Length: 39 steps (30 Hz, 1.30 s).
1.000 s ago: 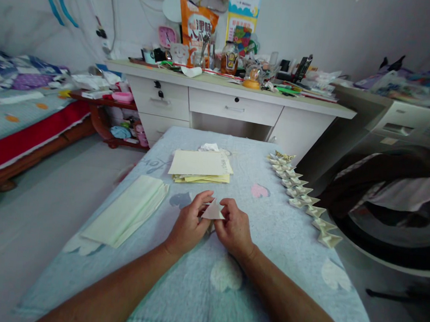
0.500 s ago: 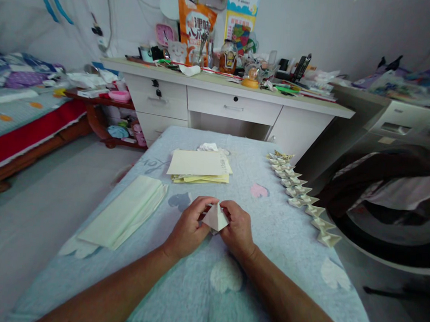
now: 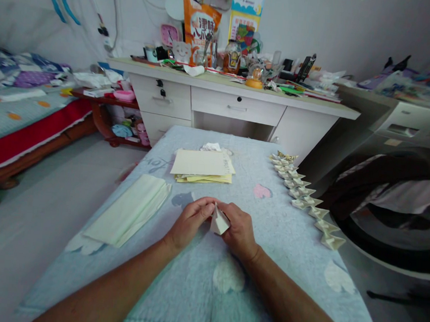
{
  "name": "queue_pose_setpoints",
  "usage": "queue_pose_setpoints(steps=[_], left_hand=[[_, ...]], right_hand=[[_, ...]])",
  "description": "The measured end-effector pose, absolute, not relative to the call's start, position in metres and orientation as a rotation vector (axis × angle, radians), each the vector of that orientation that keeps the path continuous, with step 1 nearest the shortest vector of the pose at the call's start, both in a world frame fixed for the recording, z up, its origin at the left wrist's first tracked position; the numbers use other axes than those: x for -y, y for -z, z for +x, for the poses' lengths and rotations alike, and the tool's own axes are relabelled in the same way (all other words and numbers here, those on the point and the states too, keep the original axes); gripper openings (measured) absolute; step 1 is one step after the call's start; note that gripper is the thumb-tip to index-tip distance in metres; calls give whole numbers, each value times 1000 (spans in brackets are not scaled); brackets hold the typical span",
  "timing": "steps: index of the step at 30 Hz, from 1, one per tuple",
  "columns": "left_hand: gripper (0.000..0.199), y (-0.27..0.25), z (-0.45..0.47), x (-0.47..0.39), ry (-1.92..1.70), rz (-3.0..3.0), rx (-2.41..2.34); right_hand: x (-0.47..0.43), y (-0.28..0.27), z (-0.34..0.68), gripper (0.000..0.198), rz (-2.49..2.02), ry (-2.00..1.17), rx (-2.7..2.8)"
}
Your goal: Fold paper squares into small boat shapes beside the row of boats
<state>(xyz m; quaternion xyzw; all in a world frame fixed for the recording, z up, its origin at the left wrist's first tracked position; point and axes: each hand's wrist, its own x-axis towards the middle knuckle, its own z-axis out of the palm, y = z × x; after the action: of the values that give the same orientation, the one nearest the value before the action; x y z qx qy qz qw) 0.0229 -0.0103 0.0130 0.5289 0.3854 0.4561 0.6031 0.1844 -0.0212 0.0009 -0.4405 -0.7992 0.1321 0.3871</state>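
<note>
Between my two hands, above the cloth-covered table (image 3: 197, 293), is a small piece of folded white paper (image 3: 219, 222) with a pointed top. My left hand (image 3: 192, 220) pinches its left side, thumb and fingers meeting near the tip. Around the right side my right hand (image 3: 240, 228) is closed, with some fingers hidden behind the paper. Along the right edge of the table runs a row of several folded paper boats (image 3: 304, 192). A stack of cream and yellow paper sheets (image 3: 202, 164) lies beyond my hands.
Left of my hands lies a pile of pale green folded paper (image 3: 127, 211). Crumpled white tissue (image 3: 211, 147) sits behind the paper stack. A white desk (image 3: 237, 109) crowded with items stands past the table, a washing machine (image 3: 407, 131) to the right, a bed (image 3: 21, 116) to the left.
The folded paper has turned and now shows a narrower face tilted to the right. My left thumb has moved up to its tip. The whole view has shifted slightly.
</note>
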Motion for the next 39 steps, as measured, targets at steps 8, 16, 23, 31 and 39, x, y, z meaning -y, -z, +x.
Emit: queue_pose_setpoints(steps=[8, 16, 23, 31, 39], left_hand=[[26, -11, 24, 7, -1010, 1131, -911], [20, -9, 23, 7, -1011, 1059, -921], [19, -8, 22, 5, -1021, 1049, -920], [25, -8, 16, 2, -1082, 1092, -1012], [22, -10, 16, 3, -1078, 1246, -1086]], right_hand=[[23, -5, 181, 23, -1130, -266, 1986], [23, -4, 183, 22, -1084, -293, 1921], [24, -7, 183, 22, -1055, -411, 1881], [21, -8, 189, 24, -979, -1076, 1501], [17, -6, 186, 24, -1004, -1310, 1454]])
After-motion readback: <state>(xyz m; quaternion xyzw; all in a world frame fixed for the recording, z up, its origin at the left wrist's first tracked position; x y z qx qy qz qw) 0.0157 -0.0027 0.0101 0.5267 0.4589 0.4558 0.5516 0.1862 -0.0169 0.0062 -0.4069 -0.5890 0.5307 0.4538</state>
